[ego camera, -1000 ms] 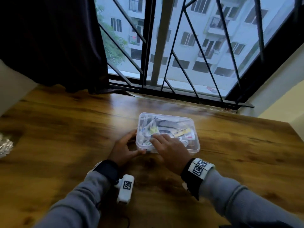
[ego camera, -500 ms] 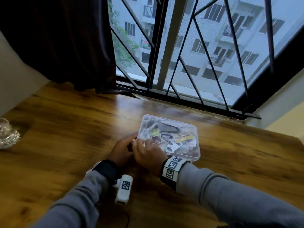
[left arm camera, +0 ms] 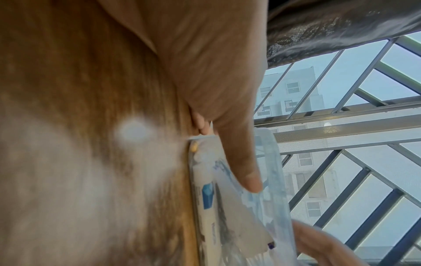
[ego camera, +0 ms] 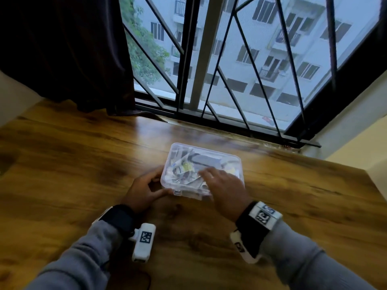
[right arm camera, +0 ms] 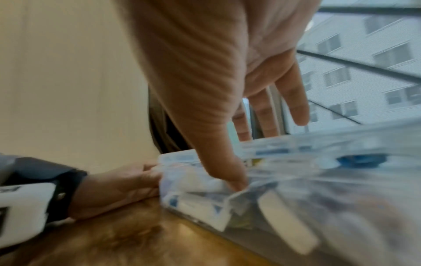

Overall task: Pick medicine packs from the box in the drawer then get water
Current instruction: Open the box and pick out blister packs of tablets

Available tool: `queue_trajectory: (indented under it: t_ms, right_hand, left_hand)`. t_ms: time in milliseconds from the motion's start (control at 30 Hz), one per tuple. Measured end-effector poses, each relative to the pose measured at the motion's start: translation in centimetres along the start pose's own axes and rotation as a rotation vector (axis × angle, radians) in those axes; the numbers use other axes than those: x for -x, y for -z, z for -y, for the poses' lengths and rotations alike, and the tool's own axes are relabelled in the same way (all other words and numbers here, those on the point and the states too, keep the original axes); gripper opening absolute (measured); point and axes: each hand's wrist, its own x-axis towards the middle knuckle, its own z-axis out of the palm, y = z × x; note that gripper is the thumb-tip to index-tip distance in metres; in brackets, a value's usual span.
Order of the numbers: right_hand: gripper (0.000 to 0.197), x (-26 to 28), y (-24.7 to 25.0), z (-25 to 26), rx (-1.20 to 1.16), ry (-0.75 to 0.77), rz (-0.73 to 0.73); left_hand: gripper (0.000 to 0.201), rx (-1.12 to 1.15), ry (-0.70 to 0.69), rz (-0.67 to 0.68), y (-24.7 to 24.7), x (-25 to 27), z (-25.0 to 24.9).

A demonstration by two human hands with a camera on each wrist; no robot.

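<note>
I count one clear plastic box [ego camera: 202, 170] on one wooden table [ego camera: 73, 164], and two hands of mine at it: my left hand [ego camera: 144, 189] and my right hand [ego camera: 225, 187]. Each wrist carries one camera band, so two bands. The medicine packs [ego camera: 184, 168] inside overlap behind blurred plastic; there seem to be several, but I cannot give a number. One dark curtain [ego camera: 62, 49] hangs by one barred window [ego camera: 240, 59].

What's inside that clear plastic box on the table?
Through the closed lid of the box show jumbled medicine packs, white, blue and yellow. The right hand on top hides some; labels are unreadable.
</note>
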Motion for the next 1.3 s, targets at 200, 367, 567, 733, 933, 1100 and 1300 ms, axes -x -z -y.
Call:
queue_trajectory:
  t_ms: [200,367,567,733,933,1100,1300]
  right_hand:
    - [0.025,0.6,4.7,-2.9,-0.009,-0.071,-0.075]
    - [0.018,-2.2,8.8,-5.4,-0.054,-0.156,-0.292]
    - [0.022,-8.6,9.2,-10.4,-0.038,-0.265,-0.352]
    - [0.049,-12.7,6.5,-14.3,-0.156,-0.371,-0.265]
    - [0.065,-14.8,1.8,-17.7,-0.376,-0.373,-0.09]
    - [0.066,-14.5,-1.4,-18.5,-0.485,-0.417,-0.075]
    - [0.085,-12.8,-2.0,-18.8,-0.559,-0.38,0.032]
  left_hand:
    - [0.053,0.055,0.028,-0.03,-0.2,0.2,-0.6]
    - [0.041,0.069,0.013,-0.038,-0.3,0.1,-0.9]
    - [0.041,0.045,-0.014,-0.075,-0.3,-0.1,-1.5]
    - [0.042,0.041,-0.021,-0.093,-0.2,-0.1,-1.4]
    - [0.034,0.01,-0.024,-0.078,-0.1,-0.2,-1.0]
    - [0.038,0.025,0.01,-0.081,0.0,0.0,-0.5]
    - [0.043,0.063,0.025,-0.097,0.4,0.2,0.1]
